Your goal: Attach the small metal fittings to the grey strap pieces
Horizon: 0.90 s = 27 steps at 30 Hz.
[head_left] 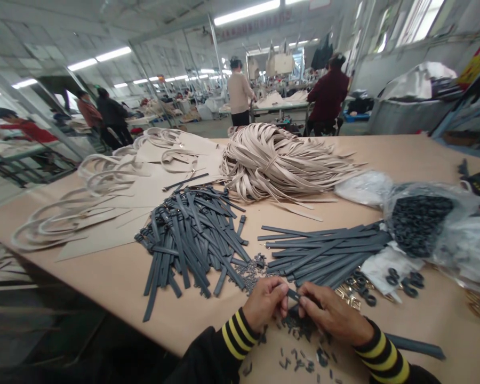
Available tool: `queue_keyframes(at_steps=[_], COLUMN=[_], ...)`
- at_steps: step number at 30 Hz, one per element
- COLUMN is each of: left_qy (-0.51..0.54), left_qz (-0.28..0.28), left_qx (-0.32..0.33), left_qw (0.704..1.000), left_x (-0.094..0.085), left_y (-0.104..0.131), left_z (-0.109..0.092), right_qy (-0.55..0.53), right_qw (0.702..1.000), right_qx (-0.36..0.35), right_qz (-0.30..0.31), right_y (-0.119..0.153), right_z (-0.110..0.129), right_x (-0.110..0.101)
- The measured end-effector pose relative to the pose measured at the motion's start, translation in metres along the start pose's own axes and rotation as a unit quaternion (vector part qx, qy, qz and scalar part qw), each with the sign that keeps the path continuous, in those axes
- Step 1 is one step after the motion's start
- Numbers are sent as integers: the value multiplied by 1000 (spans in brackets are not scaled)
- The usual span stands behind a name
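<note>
Both hands, left hand (265, 304) and right hand (331, 316), pinch one short dark grey leather strap piece (293, 294) near the heap of long dark grey straps (324, 255).

One view only, worn on the head, looking forward and down across the counter (116, 277). It sits close over the left hand (264, 304) and right hand (332, 314) at the bottom edge, while the counter's far side and the workshop hall stretch away beyond, bent wide at the edges.
</note>
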<state>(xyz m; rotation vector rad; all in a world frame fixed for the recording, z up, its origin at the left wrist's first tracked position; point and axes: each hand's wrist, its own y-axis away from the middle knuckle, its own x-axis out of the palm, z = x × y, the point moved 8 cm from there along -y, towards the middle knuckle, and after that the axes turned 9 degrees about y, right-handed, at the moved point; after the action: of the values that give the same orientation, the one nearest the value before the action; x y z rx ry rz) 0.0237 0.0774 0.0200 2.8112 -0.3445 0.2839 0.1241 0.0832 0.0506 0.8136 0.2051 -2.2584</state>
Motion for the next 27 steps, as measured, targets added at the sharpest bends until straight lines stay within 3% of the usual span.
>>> queue_keyframes(at_steps=[3, 4, 6, 8, 10, 14, 18, 24, 25, 27], left_qy=[-169, -254, -429, -543, -585, -598, -599, -576, -568, -522], left_qz=[-40, -71, -124, -130, -108, -63, -45, -126, -140, -132], left_qx=[57, 95, 150, 141, 106, 76, 70, 96, 104, 107], left_qw=[983, 960, 882, 818, 797, 795, 797, 802, 804, 836], left_x=[-16, -25, -39, -49, -56, -62, -71, -94, -92, -78], left_y=[-11, -16, -28, -47, -66, -89, -91, -61, -53, -37], left_z=[-26, -40, -63, -71, -69, -63, -63, -86, -89, -84], right_qy=[-17, -24, -34, -36, -33, -30, -34, -47, -48, -48], right_qw=[999, 998, 996, 995, 995, 995, 995, 990, 989, 988], right_qx=[-7, 1, 20, 31, 34, 34, 42, 63, 64, 62], right_qz=[-40, -56, -86, -93, -87, -84, -88, -116, -121, -131], right_y=[1, 1, 1, 1, 0, -2, -3, -3, -3, -4], right_z=[-2, -5, -10, -14, -15, -15, -17, -20, -19, -18], right_x=[-14, -18, -25, -25, -22, -16, -15, -20, -21, -23])
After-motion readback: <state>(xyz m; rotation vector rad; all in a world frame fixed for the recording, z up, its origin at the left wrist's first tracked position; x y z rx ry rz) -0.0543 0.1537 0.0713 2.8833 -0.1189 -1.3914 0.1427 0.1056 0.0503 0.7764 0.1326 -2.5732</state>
